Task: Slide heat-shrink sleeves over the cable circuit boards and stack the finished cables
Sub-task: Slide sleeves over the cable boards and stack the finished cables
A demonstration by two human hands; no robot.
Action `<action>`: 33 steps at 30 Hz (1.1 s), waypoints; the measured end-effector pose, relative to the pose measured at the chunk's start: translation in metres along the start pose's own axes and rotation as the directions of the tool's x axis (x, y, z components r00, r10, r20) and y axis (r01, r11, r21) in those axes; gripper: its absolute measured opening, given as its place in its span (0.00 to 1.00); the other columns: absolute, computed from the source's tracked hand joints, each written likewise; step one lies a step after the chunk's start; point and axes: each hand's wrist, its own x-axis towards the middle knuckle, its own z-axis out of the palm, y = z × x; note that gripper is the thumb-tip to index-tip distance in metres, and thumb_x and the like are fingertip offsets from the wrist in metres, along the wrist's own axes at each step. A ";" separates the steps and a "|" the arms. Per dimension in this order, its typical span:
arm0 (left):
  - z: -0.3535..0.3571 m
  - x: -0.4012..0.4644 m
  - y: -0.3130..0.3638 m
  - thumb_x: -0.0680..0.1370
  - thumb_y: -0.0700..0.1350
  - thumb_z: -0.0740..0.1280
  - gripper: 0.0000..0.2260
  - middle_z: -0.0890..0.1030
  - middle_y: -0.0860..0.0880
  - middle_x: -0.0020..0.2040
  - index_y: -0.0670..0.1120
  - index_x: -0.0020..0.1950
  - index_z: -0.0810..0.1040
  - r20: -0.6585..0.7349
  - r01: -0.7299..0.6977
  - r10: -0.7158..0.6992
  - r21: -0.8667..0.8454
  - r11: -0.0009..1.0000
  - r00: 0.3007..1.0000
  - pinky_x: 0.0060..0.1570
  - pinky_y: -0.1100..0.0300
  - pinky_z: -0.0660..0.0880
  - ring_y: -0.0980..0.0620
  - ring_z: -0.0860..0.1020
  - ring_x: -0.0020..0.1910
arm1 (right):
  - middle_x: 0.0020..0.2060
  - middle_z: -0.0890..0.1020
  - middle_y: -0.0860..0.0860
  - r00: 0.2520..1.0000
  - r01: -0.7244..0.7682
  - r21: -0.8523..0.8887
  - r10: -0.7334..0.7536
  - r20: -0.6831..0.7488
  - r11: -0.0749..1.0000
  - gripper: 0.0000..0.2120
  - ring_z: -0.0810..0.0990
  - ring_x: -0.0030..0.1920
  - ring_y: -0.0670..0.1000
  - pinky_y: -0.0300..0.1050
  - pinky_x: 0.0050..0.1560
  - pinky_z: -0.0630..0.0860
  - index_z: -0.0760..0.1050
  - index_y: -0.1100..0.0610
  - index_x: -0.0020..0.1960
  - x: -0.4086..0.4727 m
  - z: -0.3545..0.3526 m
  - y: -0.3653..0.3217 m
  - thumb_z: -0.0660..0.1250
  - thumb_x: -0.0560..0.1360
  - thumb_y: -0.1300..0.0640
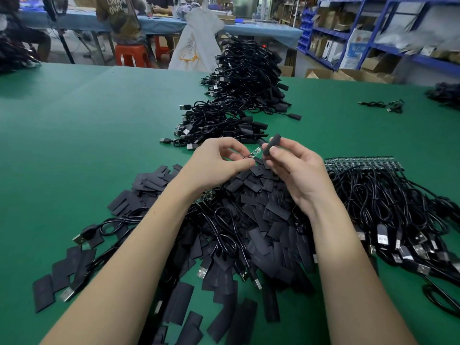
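Observation:
My left hand (pixel 219 162) pinches a small circuit board (pixel 254 154) at the end of a black cable, its free tip pointing up and right. My right hand (pixel 292 168) pinches a black heat-shrink sleeve (pixel 271 145), held upright just right of the board's tip, a small gap between them. Under both hands lies a big heap of flat black sleeves (pixel 254 210) mixed with loose cables. A long stack of sleeved cables (pixel 239 95) runs away from me in the middle of the green table (pixel 87 125).
On the right lies a row of cables with bare boards (pixel 373 185), USB plugs toward me. A stray cable (pixel 383 104) and another bundle (pixel 445 92) sit far right. Beyond the table are people at a blue bench, red stools and blue shelving.

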 end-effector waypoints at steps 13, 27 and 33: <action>0.000 0.001 -0.004 0.74 0.47 0.78 0.05 0.84 0.53 0.37 0.48 0.47 0.85 0.014 -0.013 0.014 -0.035 0.999 1.000 0.47 0.56 0.77 0.56 0.79 0.36 | 0.46 0.87 0.55 0.999 -0.032 0.190 0.027 0.027 0.981 0.06 0.86 0.49 0.48 0.38 0.53 0.81 0.81 0.62 0.53 -0.006 0.004 -0.005 0.68 0.78 0.68; -0.001 0.000 -0.003 0.75 0.44 0.77 0.05 0.82 0.51 0.37 0.46 0.48 0.86 0.024 -0.061 0.062 -0.051 0.997 0.998 0.43 0.61 0.74 0.55 0.77 0.37 | 0.49 0.87 0.56 0.995 -0.033 0.128 0.020 0.097 0.991 0.07 0.86 0.52 0.50 0.39 0.52 0.81 0.80 0.61 0.55 -0.004 0.000 -0.002 0.68 0.78 0.68; -0.001 0.000 -0.003 0.75 0.44 0.76 0.04 0.84 0.48 0.39 0.47 0.48 0.86 0.038 -0.086 0.088 -0.038 0.996 0.995 0.47 0.57 0.77 0.54 0.78 0.38 | 0.49 0.87 0.56 0.983 -0.105 0.120 0.085 0.162 0.987 0.09 0.87 0.50 0.49 0.37 0.50 0.80 0.79 0.62 0.58 -0.003 -0.001 0.001 0.67 0.78 0.68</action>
